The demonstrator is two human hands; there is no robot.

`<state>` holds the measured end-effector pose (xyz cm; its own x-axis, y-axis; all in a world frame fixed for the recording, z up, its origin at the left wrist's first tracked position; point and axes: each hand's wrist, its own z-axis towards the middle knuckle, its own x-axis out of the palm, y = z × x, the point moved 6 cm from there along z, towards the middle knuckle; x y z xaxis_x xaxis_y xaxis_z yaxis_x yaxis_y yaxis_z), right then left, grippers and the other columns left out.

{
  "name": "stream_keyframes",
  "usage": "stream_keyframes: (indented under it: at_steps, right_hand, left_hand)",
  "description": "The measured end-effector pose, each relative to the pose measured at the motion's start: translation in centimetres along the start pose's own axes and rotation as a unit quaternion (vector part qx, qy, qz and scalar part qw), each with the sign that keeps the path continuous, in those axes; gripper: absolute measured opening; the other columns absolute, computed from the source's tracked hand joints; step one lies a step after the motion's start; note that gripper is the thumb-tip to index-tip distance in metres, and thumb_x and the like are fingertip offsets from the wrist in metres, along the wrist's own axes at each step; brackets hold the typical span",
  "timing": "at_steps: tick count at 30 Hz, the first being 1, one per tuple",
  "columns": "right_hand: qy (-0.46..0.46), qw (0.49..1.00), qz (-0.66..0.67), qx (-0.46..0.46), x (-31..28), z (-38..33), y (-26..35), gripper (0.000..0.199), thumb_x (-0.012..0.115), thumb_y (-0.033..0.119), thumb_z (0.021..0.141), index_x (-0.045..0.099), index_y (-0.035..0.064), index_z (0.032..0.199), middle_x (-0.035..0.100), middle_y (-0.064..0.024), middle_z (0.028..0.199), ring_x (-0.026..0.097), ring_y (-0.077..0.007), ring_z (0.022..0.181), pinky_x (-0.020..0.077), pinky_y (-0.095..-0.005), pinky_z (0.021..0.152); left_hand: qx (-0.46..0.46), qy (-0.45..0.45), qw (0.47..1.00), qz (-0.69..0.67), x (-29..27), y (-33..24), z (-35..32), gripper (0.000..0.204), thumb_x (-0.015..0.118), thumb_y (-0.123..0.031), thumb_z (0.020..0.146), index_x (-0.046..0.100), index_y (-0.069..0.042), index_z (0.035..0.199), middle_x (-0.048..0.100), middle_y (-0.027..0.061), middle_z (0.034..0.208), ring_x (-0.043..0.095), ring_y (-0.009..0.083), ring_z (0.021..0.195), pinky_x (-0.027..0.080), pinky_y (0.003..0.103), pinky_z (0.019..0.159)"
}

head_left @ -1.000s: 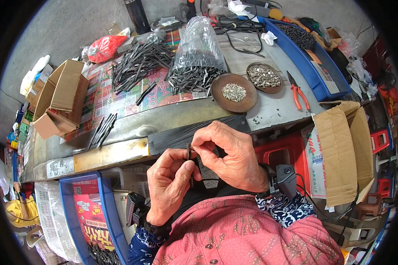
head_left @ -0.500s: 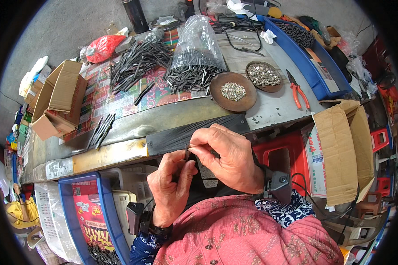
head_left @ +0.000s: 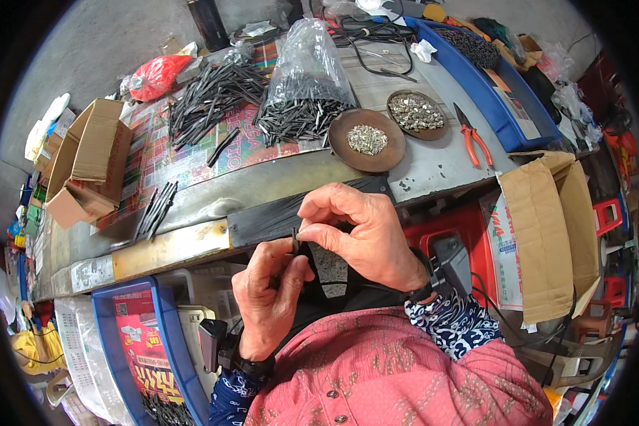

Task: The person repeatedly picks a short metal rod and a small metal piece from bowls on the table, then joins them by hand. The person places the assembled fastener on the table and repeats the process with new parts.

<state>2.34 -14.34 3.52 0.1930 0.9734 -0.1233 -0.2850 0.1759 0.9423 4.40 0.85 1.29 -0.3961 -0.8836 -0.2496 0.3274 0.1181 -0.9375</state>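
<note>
In front of my body, at the near table edge, my left hand (head_left: pixel 268 295) pinches a small thin dark strip (head_left: pixel 295 240) upright between thumb and curled forefinger. My right hand (head_left: pixel 362 231) meets it from the right, its thumb tip against the strip and its fingers bent. Anything tiny in the right fingertips is too small to make out. Beyond the hands sits a brown round dish (head_left: pixel 348 150) with small silvery metal pieces (head_left: pixel 367 140). A second dish (head_left: pixel 435 133) behind it holds rounder metal bits (head_left: pixel 414 113). Several dark strips (head_left: pixel 157 209) lie together at the left.
Behind lie a heap of black strips (head_left: pixel 216 99) and a clear plastic bag (head_left: pixel 310 60) spilling more. Red-handled pliers (head_left: pixel 476 142) rest near a blue tray (head_left: pixel 500 117). Cardboard boxes (head_left: pixel 92 156) flank the table; a red stool (head_left: pixel 461 231) and blue crate (head_left: pixel 98 341) stand below.
The view has shifted slightly. My right forefinger has lifted away from the thumb tip, while both hands stay together at the dark strip.
</note>
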Motion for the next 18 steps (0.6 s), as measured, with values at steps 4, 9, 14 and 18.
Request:
stream_keyframes:
  at_steps: [4, 9, 14, 18]
  right_hand:
    - [0.034, 0.998, -0.035, -0.028, -0.1, 0.1, 0.2, 0.012, 0.071, 0.003, 0.085, 0.067, -0.0009, 0.096, 0.067, -0.004, 0.089, 0.062, -0.0073, 0.08, 0.051, -0.0224, 0.07]
    - [0.094, 0.994, 0.051, -0.018, -0.2, 0.6, -0.2, 0.013, 0.071, 0.003, 0.084, 0.067, -0.0006, 0.096, 0.066, -0.0047, 0.088, 0.061, -0.0106, 0.081, 0.0494, -0.0251, 0.071]
    - [0.094, 0.992, -0.022, -0.081, -0.4, 0.7, 0.6, 0.009, 0.07, 0.002, 0.081, 0.066, 0.0008, 0.09, 0.062, -0.005, 0.083, 0.059, -0.0145, 0.076, 0.0471, -0.0278, 0.068]
    - [0.089, 0.996, 0.007, 0.012, 0.2, 0.5, -0.3, 0.009, 0.069, 0.003, 0.082, 0.066, 0.0009, 0.091, 0.062, -0.0048, 0.084, 0.059, -0.0133, 0.077, 0.0473, -0.0271, 0.068]
  left_hand:
    - [-0.001, 0.013, 1.0, -0.018, 0.1, -0.1, 0.1, 0.014, 0.057, 0.003, 0.092, 0.058, 0.0, 0.106, 0.062, 0.0002, 0.068, 0.046, 0.0001, 0.053, 0.034, 0.016, 0.047]
    - [0.016, 0.041, 0.999, -0.011, 0.3, -0.4, 0.1, 0.013, 0.056, 0.003, 0.092, 0.058, 0.0, 0.105, 0.062, 0.0002, 0.069, 0.048, 0.0012, 0.056, 0.035, 0.017, 0.05]
    - [0.011, -0.003, 0.999, -0.03, 0.3, -0.3, 0.3, 0.012, 0.059, 0.0, 0.091, 0.06, 0.001, 0.103, 0.065, 0.0027, 0.071, 0.057, 0.0048, 0.062, 0.044, 0.02, 0.055]
    - [-0.041, -0.018, 0.994, -0.102, 0.4, 0.3, 0.6, 0.01, 0.058, -0.005, 0.096, 0.06, 0.002, 0.103, 0.065, 0.0027, 0.077, 0.054, 0.0038, 0.061, 0.042, 0.018, 0.053]
